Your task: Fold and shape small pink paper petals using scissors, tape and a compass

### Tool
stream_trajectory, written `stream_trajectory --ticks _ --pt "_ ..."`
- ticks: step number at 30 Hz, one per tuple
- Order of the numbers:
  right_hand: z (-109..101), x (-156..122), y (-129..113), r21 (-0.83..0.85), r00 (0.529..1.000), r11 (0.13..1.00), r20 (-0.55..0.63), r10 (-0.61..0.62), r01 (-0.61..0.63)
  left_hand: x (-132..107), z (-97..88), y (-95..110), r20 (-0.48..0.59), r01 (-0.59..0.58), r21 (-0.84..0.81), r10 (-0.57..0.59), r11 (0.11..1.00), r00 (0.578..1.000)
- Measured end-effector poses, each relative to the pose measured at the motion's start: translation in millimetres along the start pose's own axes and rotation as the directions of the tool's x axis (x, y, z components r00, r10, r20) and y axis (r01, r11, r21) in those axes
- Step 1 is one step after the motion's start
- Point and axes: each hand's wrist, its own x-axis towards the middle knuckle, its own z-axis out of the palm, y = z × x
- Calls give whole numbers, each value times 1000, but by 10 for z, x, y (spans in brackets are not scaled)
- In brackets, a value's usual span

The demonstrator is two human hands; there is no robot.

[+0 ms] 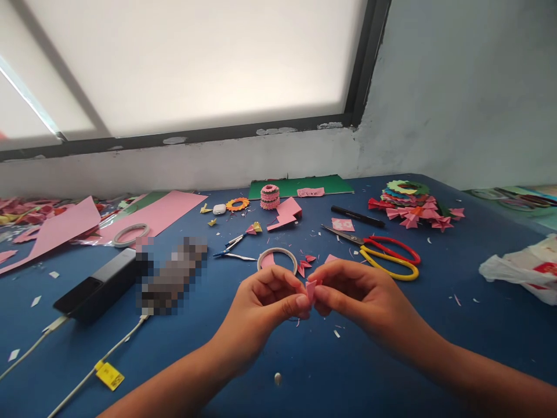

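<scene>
Between the fingertips of both hands is a small folded piece of pink paper [310, 290]. My left hand [272, 299] pinches it from the left, thumb on the near side. From the other side, my right hand [357, 290] pinches it too, and the fingers cover much of it. Just behind the hands lie a roll of tape [277, 253] and small folded pink pieces [306, 265]. Scissors [387, 255] with red and yellow handles rest behind my right hand, blades pointing left.
A black power bank [98, 284] with a cable and a blurred-out object [174, 276] lie at left. Pink paper sheets [161, 215], another tape roll [130, 234] and a black pen [357, 216] are farther back. Paper rings and flowers [409, 203] pile up right; a plastic bag [524, 270] sits beyond.
</scene>
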Motion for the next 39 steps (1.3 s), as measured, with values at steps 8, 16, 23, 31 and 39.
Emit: stream_trajectory --ticks 8,16,23,31,39 --pt "11 -13 16 18 1000 1000 0 -8 8 13 29 29 -54 34 5 -34 999 998" --pt "17 -11 19 22 1000 1000 -27 -4 5 24 39 56 -2 138 -123 -139 983 990" --pt "-7 -6 69 -76 998 997 -52 -27 23 6 11 44 -69 80 60 -76 995 995" --pt "9 -20 53 -176 995 982 -58 -78 66 -1 15 38 -85 73 106 -64 992 994" --pt "11 -6 56 -398 967 897 -76 -243 194 17 9 43 -139 99 163 -76 982 987"
